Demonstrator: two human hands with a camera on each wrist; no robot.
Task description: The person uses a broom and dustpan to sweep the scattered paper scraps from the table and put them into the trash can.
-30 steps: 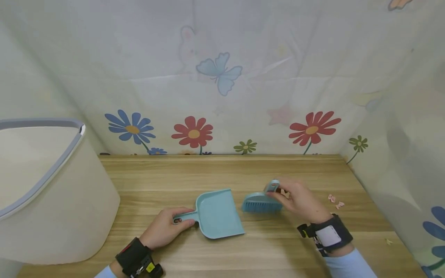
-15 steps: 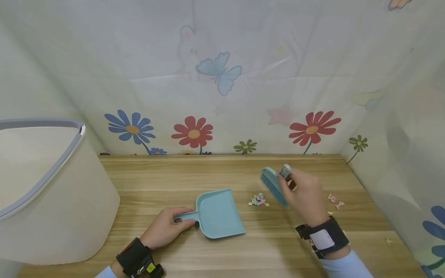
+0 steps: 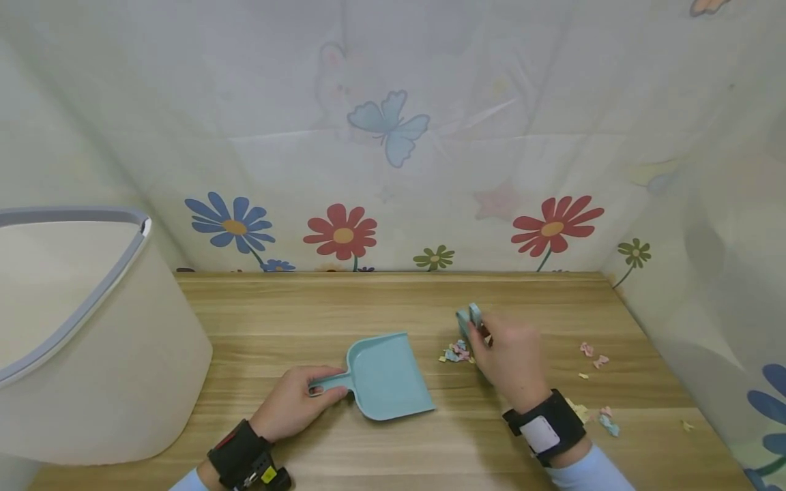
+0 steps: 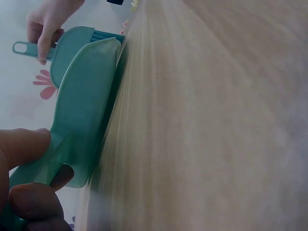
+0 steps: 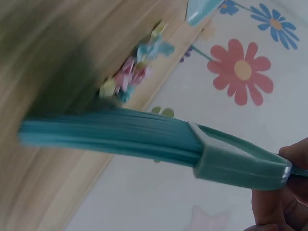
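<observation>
My left hand [image 3: 301, 401] grips the handle of a light blue dustpan [image 3: 388, 378], which lies on the wooden table with its wide edge facing right. My right hand [image 3: 511, 354] holds a matching small hand brush [image 3: 463, 322] by its handle. In the head view the hand hides most of the brush; in the right wrist view its bristles [image 5: 110, 134] point toward the table and look blurred. A small pile of pastel paper scraps [image 3: 456, 352] lies between dustpan and brush, just left of the right hand. The left wrist view shows the dustpan [image 4: 86, 101] from the side.
A large white bin [image 3: 104, 354] with a grey-blue rim stands at the left. Pink scraps [image 3: 594, 354], a blue scrap [image 3: 609, 425] and a few yellow bits lie scattered to the right. A printed curtain [image 3: 393, 204] hangs behind the wooden table [image 3: 295, 307].
The brush has lifted off the scrap pile, swung right, and come back left beside it. More scraps show near my right wrist. The left hand and dustpan have stayed nearly still.
</observation>
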